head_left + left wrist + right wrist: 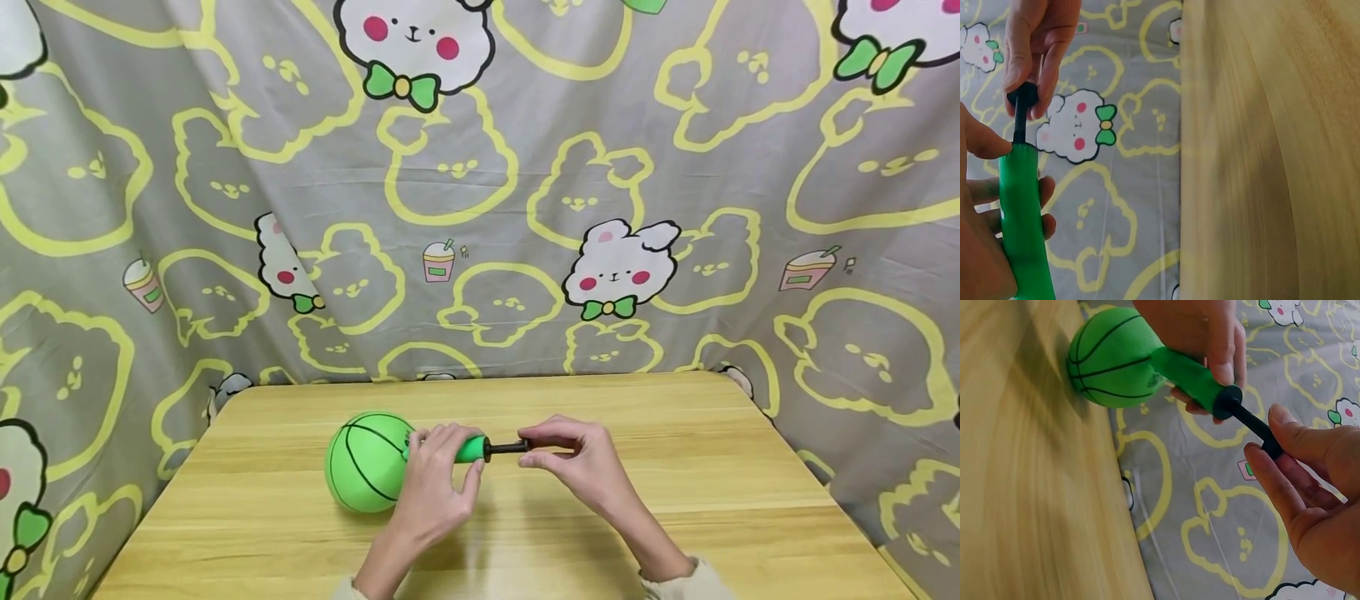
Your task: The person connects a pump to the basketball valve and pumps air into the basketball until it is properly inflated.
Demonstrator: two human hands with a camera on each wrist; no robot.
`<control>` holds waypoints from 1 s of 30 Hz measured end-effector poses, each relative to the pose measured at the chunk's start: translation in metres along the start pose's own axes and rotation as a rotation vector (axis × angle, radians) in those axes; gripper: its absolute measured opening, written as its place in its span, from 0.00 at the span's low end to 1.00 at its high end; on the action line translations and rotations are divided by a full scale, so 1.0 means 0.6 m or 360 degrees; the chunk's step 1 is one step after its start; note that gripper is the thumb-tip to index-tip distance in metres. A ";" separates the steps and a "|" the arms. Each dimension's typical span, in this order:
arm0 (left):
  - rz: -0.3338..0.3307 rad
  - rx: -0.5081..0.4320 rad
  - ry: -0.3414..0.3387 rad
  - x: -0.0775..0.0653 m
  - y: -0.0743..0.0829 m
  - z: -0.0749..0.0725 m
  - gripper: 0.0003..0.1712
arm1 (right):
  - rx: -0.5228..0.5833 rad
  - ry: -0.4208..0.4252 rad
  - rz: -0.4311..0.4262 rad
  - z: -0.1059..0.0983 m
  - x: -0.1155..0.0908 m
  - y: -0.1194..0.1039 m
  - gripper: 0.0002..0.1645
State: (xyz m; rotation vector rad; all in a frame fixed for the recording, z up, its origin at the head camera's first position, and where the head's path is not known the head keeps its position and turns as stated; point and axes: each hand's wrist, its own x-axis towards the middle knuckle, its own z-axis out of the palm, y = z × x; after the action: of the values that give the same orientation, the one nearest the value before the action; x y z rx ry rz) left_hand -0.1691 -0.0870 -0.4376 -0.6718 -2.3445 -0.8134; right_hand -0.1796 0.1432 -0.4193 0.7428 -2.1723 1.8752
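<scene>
My left hand (437, 479) grips the green barrel of a hand pump (1021, 212), which lies crosswise in front of me. At the pump's left end is a green ball (363, 467) with black basketball lines, resting on the table. A thin black rod (1249, 419) sticks out from the barrel's right end. My right hand (581, 458) pinches the dark handle (1272, 449) at the rod's tip between thumb and fingers. Where the pump meets the ball is partly hidden behind my left hand in the head view.
A light wood-grain table (675, 508) spreads under both hands. Behind it and at both sides hangs a grey curtain (525, 167) printed with yellow outlines and white cartoon animals. The table's far edge runs close to the curtain.
</scene>
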 end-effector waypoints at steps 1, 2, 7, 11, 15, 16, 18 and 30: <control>0.0002 0.0003 -0.0008 0.000 0.000 0.000 0.17 | 0.0006 0.0001 0.0008 0.003 0.000 0.000 0.16; 0.0004 0.0005 -0.0017 0.000 0.001 0.000 0.17 | 0.0012 0.0001 0.0019 0.006 -0.001 0.001 0.16; 0.0023 0.0000 -0.0058 -0.001 0.004 0.002 0.17 | 0.0009 0.0012 0.0036 0.021 -0.003 0.002 0.15; 0.0049 0.0012 -0.0059 -0.001 0.006 0.004 0.16 | -0.0021 0.0012 0.0039 0.029 -0.004 0.002 0.15; 0.0052 -0.0001 -0.0067 -0.001 0.005 0.003 0.16 | -0.0038 -0.0044 0.0065 0.028 -0.004 0.000 0.14; 0.0049 -0.0012 -0.0072 -0.001 0.004 0.003 0.16 | -0.0036 -0.0071 0.0071 0.025 -0.004 -0.001 0.14; 0.0039 -0.0042 -0.0091 -0.001 0.003 0.002 0.16 | -0.0030 -0.0125 0.0085 0.020 -0.002 -0.003 0.13; -0.0007 -0.0082 -0.0123 -0.001 -0.006 -0.002 0.15 | -0.0032 -0.0281 0.0096 -0.025 -0.001 -0.017 0.14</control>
State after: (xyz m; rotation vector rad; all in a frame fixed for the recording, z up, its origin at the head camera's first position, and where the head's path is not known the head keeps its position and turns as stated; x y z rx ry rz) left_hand -0.1705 -0.0905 -0.4387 -0.7320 -2.4020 -0.8665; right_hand -0.1768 0.1567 -0.4076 0.8793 -2.3401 1.8787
